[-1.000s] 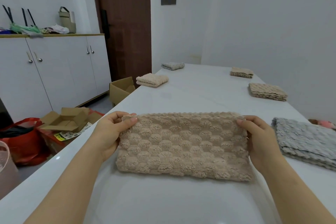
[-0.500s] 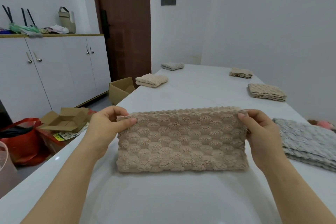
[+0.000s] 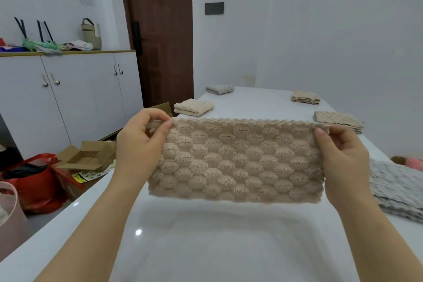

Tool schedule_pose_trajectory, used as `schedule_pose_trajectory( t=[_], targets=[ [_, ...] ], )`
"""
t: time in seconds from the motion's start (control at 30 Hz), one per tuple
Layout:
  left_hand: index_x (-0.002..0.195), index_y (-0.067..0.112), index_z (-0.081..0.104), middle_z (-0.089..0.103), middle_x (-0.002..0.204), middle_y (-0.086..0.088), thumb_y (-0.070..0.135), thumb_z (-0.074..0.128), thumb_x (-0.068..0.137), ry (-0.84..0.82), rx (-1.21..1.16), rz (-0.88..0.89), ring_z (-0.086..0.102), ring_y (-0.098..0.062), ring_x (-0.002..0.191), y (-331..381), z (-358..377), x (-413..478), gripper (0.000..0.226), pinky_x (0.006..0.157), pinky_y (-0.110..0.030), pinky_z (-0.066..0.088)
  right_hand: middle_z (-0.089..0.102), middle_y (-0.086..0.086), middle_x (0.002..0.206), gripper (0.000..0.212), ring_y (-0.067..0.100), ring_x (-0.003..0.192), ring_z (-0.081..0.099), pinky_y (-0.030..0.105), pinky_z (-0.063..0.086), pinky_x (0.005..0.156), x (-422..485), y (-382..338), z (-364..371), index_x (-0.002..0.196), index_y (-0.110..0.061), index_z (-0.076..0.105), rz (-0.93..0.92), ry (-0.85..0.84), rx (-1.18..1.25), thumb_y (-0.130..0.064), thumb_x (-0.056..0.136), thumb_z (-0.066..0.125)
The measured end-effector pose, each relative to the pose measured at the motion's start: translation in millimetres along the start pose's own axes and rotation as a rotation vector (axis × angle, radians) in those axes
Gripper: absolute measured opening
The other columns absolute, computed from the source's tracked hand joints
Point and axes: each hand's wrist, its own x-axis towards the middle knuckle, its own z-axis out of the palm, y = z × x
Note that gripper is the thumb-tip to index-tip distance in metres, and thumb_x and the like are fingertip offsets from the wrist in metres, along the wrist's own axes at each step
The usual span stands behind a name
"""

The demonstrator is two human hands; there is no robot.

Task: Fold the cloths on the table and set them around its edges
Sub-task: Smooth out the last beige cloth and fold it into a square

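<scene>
A beige bubble-textured cloth (image 3: 238, 160), folded into a long strip, hangs in the air above the white table (image 3: 217, 247). My left hand (image 3: 142, 142) pinches its upper left corner and my right hand (image 3: 341, 155) pinches its upper right corner. Folded cloths lie along the table's edges: a cream one (image 3: 193, 107) and a grey one (image 3: 219, 89) on the left side, two beige ones (image 3: 305, 97) (image 3: 338, 120) on the right side. A grey cloth (image 3: 398, 188) lies at the near right.
White cabinets (image 3: 68, 98) line the left wall beside a brown door (image 3: 160, 36). Open cardboard boxes (image 3: 89, 155) and a red bag (image 3: 34, 181) sit on the floor to the left. A pink basket (image 3: 9, 210) stands at the lower left.
Both hands have lifted the beige cloth off the table, so it now hangs upright between them instead of lying flat.
</scene>
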Motion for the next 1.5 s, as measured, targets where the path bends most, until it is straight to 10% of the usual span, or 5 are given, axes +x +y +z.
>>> schedule_pose_trajectory(
  t=[0.37, 0.7, 0.97, 1.13, 1.5],
  targets=[
    [0.116, 0.027, 0.048, 0.060, 0.101, -0.001, 0.038, 0.061, 0.087, -0.545, 0.062, -0.751, 0.058, -0.015, 0.087, -54, 22, -15, 0.034, 0.077, -0.031, 0.045, 0.060, 0.011, 0.104, 0.039, 0.016, 0.066, 0.056, 0.025, 0.039, 0.050, -5, 50, -17, 0.126, -0.011, 0.049, 0.459, -0.228, -0.604, -0.025, 0.090, 0.058],
    [0.093, 0.026, 0.066, 0.062, 0.092, 0.011, 0.011, 0.060, 0.087, -0.409, 0.210, -0.385, 0.055, -0.009, 0.072, -62, 30, -28, 0.017, 0.063, -0.020, 0.043, 0.058, 0.010, 0.105, 0.055, 0.020, 0.077, 0.059, 0.034, 0.047, 0.070, -6, 49, -13, 0.136, -0.034, 0.032, 0.287, -0.194, -0.643, -0.020, 0.089, 0.058],
    [0.144, 0.025, 0.031, 0.009, 0.158, 0.003, 0.047, 0.025, 0.095, -0.544, 0.623, 0.082, 0.006, -0.018, 0.145, -34, 50, -43, 0.053, 0.117, -0.036, 0.011, 0.057, 0.007, 0.110, 0.066, 0.018, 0.087, 0.056, 0.031, 0.046, 0.072, -11, 47, -11, 0.141, -0.026, 0.028, 0.368, -0.430, -0.963, -0.025, 0.084, 0.062],
    [0.144, 0.046, -0.001, -0.007, 0.158, 0.010, 0.060, 0.014, 0.093, -1.077, 0.777, 0.042, -0.012, -0.013, 0.145, -24, 76, -73, 0.056, 0.116, -0.048, -0.012, 0.060, 0.006, 0.095, 0.054, 0.024, 0.087, 0.058, 0.034, 0.047, 0.075, -10, 49, -14, 0.135, -0.029, 0.036, 0.274, -0.346, -0.885, -0.018, 0.087, 0.057],
    [0.146, 0.042, 0.005, -0.006, 0.158, 0.008, 0.054, 0.016, 0.094, -1.019, 0.784, 0.032, -0.010, -0.016, 0.145, -6, 98, -88, 0.054, 0.114, -0.052, -0.011, 0.051, 0.005, 0.131, 0.063, 0.016, 0.094, 0.054, 0.024, 0.039, 0.073, -5, 43, -16, 0.138, -0.025, 0.038, 0.310, -0.499, -0.960, -0.013, 0.082, 0.064]
  ],
)
